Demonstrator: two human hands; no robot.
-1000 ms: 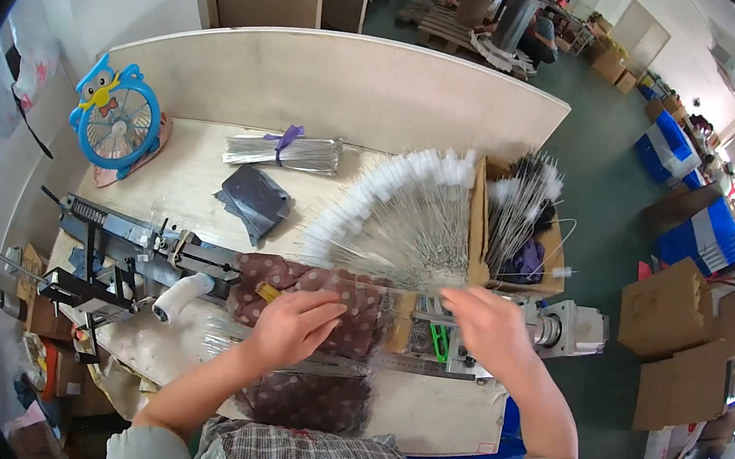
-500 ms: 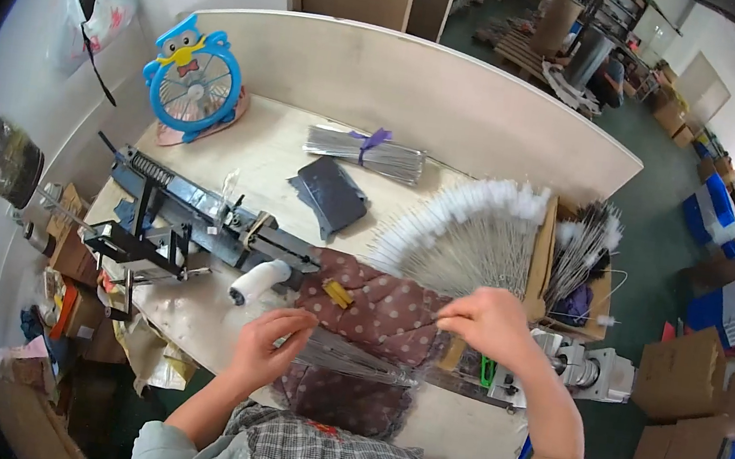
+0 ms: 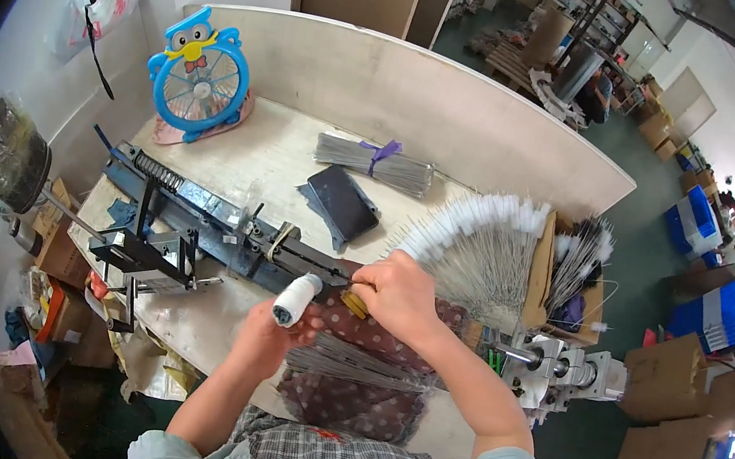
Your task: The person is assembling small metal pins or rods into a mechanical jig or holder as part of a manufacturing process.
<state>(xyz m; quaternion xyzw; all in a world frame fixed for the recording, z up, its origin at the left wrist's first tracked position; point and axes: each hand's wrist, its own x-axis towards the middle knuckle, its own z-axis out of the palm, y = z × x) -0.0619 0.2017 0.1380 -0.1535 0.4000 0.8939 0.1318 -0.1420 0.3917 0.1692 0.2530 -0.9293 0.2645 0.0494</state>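
Observation:
My left hand has come up to a white roll, its fingers curled around the lower side; the roll covers part of the palm. My right hand is closed in a pinch at the near end of a long dark metal bench device. Whatever its fingertips grip is hidden. Just under them a small yellow piece lies on a brown polka-dot cloth. A bundle of thin grey wires rests across the cloth, between my forearms.
A fan of white-tufted wire brushes spreads beside a cardboard box. Behind are a tied wire bundle, a dark phone and a blue toy-shaped fan. A metal machine stands at the right edge; a cranked black frame at left.
My right hand has swung left from above the cloth's right side to the device's end. My left hand has closed in on the white roll, which now tilts more upright. The view has shifted slightly.

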